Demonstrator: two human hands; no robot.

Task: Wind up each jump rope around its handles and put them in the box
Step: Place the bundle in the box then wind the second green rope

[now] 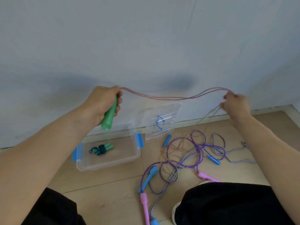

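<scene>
— While I hold the green handles (109, 115) upright in my left hand (103, 101), where does the cord run?

— From the top of your fist the pink cord (172, 97) leaves as a doubled strand and sags across to your right hand (236, 103). So the cord's long axis lies crosswise, left to right, while the handles point up and down, nearly square to it.

— And my right hand?

— Its fingertips pinch the doubled cord at the far end of the span; from there the loose remainder drops to the floor toward the tangle of purple rope (183, 153) and striped rope (219, 148). Your left fingers are curled tight round both handles.

— Which hand should do the winding, then?

— I judge the right, since it has the free cord; it must carry the strand back toward the left fist and round the handles, across their length.

— The box?

— The clear box (128, 158) stands open on the floor below your left hand, nearer to it than to the right, with one wound green rope (101, 149) already inside. Its lid (162, 120) leans on the wall just beside it.
</scene>
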